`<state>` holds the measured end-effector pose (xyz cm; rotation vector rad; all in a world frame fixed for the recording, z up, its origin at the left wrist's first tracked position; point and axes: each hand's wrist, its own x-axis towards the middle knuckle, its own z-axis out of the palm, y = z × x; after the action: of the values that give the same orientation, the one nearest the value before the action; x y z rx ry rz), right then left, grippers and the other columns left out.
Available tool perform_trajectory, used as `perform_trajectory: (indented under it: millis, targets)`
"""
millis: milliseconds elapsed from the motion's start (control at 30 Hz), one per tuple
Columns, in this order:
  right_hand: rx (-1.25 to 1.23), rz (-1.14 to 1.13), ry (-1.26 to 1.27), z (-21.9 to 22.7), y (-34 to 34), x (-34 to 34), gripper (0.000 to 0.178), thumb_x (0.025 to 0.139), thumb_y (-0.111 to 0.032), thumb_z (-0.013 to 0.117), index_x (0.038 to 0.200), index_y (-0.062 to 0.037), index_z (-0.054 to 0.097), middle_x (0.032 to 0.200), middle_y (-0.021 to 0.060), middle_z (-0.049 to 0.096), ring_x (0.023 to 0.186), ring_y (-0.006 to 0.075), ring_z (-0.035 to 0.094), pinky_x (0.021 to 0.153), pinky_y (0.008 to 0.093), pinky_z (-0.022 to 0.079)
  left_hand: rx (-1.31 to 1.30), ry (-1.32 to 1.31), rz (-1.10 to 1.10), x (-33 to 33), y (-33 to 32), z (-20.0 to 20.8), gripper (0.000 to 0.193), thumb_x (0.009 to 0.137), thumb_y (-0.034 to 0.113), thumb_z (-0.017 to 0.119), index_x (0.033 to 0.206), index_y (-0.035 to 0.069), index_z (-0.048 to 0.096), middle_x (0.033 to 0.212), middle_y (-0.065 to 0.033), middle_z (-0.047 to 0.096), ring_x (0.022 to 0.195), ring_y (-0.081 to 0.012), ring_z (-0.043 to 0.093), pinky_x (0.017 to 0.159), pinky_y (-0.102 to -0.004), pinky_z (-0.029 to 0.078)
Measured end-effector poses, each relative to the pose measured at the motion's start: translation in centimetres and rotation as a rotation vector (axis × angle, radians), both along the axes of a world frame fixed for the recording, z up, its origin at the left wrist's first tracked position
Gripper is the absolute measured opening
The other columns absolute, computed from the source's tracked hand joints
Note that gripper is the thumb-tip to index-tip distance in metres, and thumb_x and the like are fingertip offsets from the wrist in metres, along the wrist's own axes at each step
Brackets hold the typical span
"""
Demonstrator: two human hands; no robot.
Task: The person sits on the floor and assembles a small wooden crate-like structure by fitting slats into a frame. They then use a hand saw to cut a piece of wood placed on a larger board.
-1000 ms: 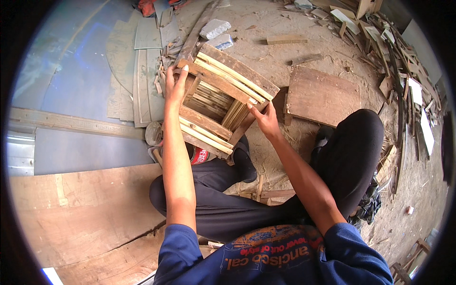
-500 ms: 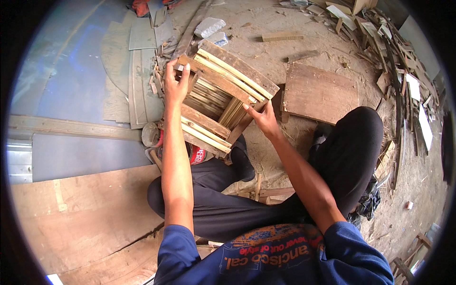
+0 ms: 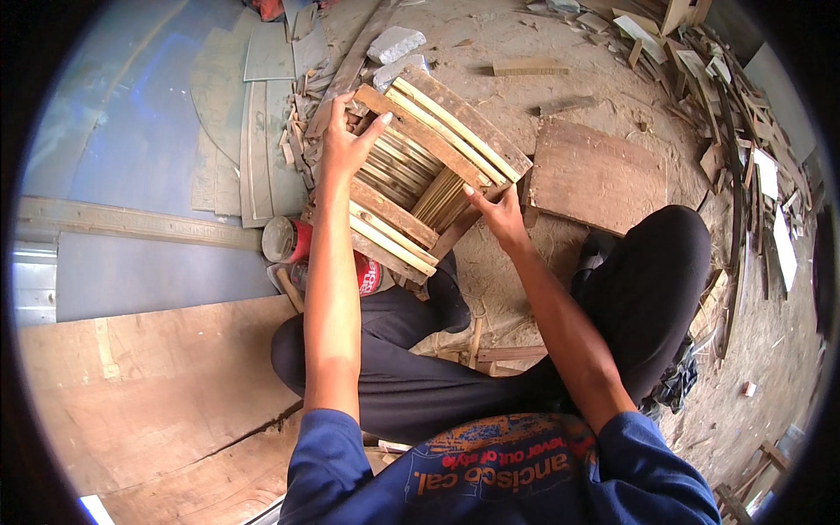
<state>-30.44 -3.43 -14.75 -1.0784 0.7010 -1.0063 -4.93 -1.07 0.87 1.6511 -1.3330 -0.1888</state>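
Observation:
In front of me, above my lap, I hold a tilted wooden slatted box (image 3: pixel 451 140) built from pale and dark strips, its open side toward me. My left hand (image 3: pixel 350 140) grips the far left corner, thumb over the rim strip. At the right corner my right hand (image 3: pixel 499 217) pinches the frame, thumb on top and fingers mostly hidden beneath. Inside the box, rows of slats show along the bottom and the right wall. Just below its left side a red can (image 3: pixel 372 273) is partly hidden by my left forearm.
A brown wooden board (image 3: pixel 599 171) lies on the dusty floor to the right. Scrap wood (image 3: pixel 717 96) is heaped at the far right. A plywood sheet (image 3: pixel 149 376) lies at my left. White broken chunks (image 3: pixel 396 44) sit beyond the box, and another can (image 3: pixel 282 240) stands left of it.
Both hands have shifted the box slightly to the right, and its tilt has changed a little. My left thumb has moved away from the fingers along the rim.

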Motion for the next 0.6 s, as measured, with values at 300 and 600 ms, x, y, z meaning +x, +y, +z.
perform_trajectory:
  millis: [300, 600]
  targets:
    - [0.034, -0.003, -0.078, -1.1, -0.2, -0.1, 0.074, 0.091, -0.025, 0.079, 0.143, 0.0046, 0.036, 0.14, 0.018, 0.05, 0.128, 0.0249, 0.05, 0.107, 0.0388, 0.042, 0.04, -0.032, -0.024, 0.5, -0.4, 0.0, 0.052, 0.09, 0.018, 0.072, 0.135, 0.009, 0.049, 0.089, -0.0085, 0.069, 0.078, -0.0149, 0.065, 0.072, -0.0319, 0.052]
    - [0.1, 0.017, -0.023, -0.4, 0.3, -0.3, 0.076, 0.091, -0.028, 0.078, 0.145, 0.0029, 0.034, 0.141, 0.0176, 0.049, 0.129, 0.0257, 0.049, 0.107, 0.0398, 0.042, 0.052, -0.054, 0.008, 0.7, 0.4, -0.1, 0.054, 0.088, 0.02, 0.072, 0.135, 0.011, 0.049, 0.091, -0.0104, 0.071, 0.081, -0.0173, 0.068, 0.074, -0.0346, 0.054]
